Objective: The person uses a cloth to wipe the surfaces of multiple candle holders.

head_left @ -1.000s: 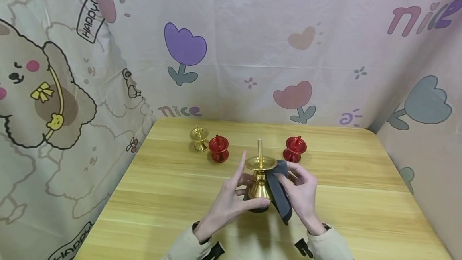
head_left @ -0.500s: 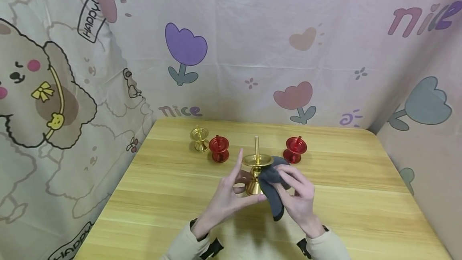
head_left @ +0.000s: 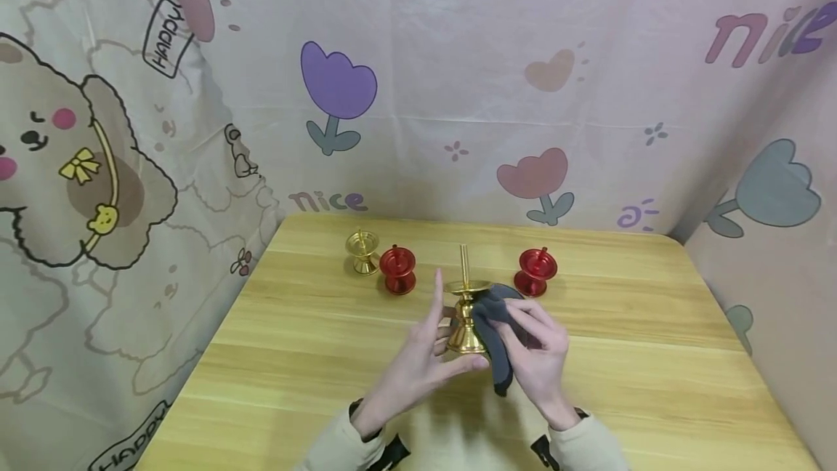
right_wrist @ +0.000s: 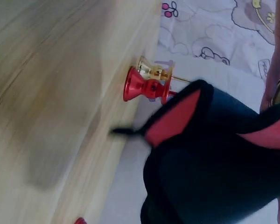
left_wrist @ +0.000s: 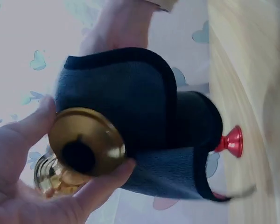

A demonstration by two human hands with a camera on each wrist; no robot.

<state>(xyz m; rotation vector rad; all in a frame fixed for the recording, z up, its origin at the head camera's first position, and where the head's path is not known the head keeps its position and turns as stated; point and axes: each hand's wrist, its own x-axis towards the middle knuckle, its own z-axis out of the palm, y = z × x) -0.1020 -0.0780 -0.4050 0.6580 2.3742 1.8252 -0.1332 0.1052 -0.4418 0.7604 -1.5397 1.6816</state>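
Over the middle of the table, my left hand (head_left: 418, 358) grips a gold candlestick (head_left: 466, 340) by its flared base, thumb at the lower rim and index finger raised straight. The candlestick is raised, its thin spike pointing up above the dish. My right hand (head_left: 539, 355) pinches a dark grey cloth (head_left: 498, 344) and holds it against the candlestick's right side below the dish. In the left wrist view, the hollow underside of the base (left_wrist: 86, 133) faces the camera, with the cloth (left_wrist: 116, 93) behind it. Folds of the black-edged cloth (right_wrist: 214, 172) cover much of the right wrist view, showing red patches.
A smaller gold candle holder (head_left: 363, 265) and a red candle holder (head_left: 399, 280) stand side by side at the back left of the wooden table (head_left: 275, 355). Another red candle holder (head_left: 532, 283) stands at the back right. A patterned cloth backdrop (head_left: 445, 57) hangs behind.
The cloth has shifted left onto the candlestick's stem, and both hands have moved slightly with it. The candlestick has moved a little left and up, and its dish now appears more edge-on.
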